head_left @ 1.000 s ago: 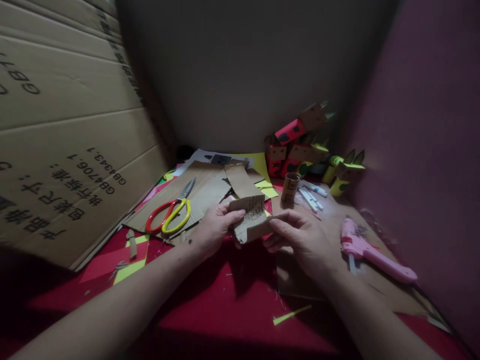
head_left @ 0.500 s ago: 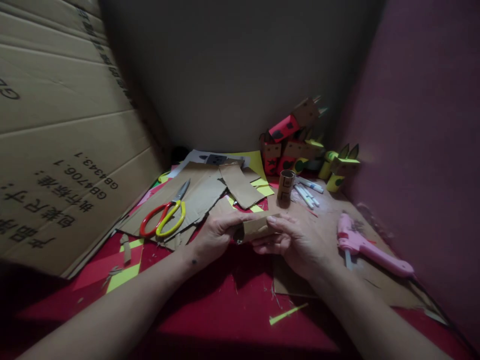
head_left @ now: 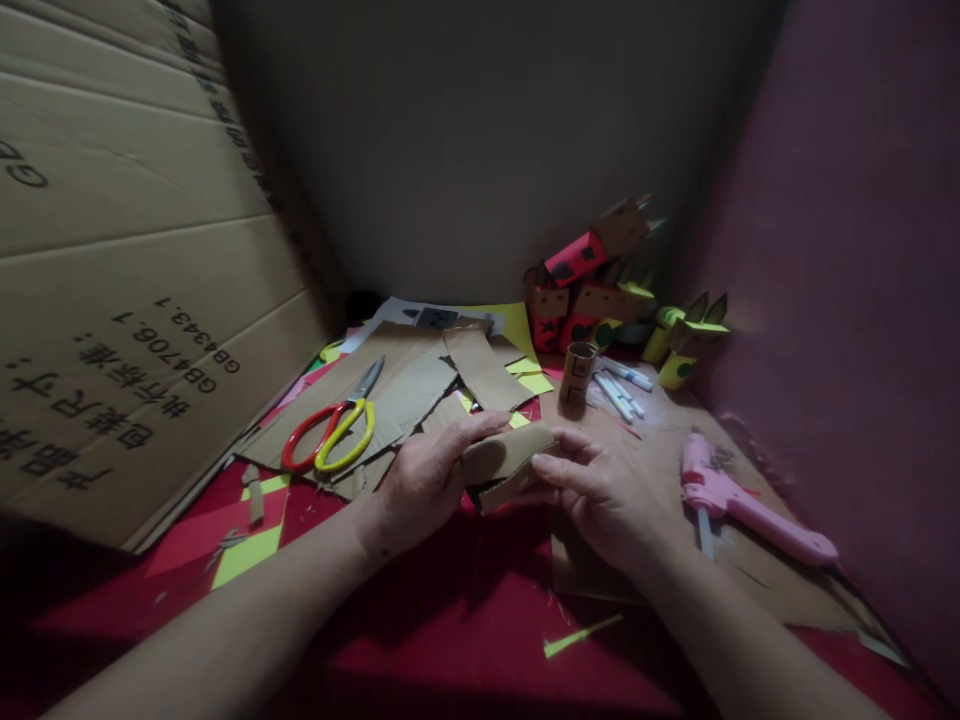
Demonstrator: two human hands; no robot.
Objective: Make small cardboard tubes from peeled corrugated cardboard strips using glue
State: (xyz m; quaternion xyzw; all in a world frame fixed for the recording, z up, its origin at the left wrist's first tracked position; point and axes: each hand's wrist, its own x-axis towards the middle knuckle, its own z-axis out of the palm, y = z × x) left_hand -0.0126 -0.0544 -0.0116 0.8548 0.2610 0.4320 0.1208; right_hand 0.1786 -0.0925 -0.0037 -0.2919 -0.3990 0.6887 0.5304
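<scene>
A small bent piece of brown cardboard (head_left: 502,458) is held between both hands above the red tabletop. My left hand (head_left: 427,475) grips its left end, thumb along the top edge. The fingers of my right hand (head_left: 592,480) pinch its right end; some of them are hidden behind it. Its upper face is wide and a folded edge shows underneath. Just beyond my right hand a cardboard tube (head_left: 577,374) with dark markings stands upright. Red-and-yellow-handled scissors (head_left: 334,430) lie on flat cardboard left of my left hand.
A large printed carton (head_left: 142,260) rises at the left. White markers (head_left: 619,390) lie behind my right hand, and a pink glue gun (head_left: 757,510) rests on cardboard at the right. Red and yellow paper-tube figures (head_left: 574,290) are piled at the back. Yellow scraps lie in front.
The cardboard piece has been turned, so more of its broad face and a folded edge now show. Both hands have shifted their grip slightly. The whole view has moved a little.
</scene>
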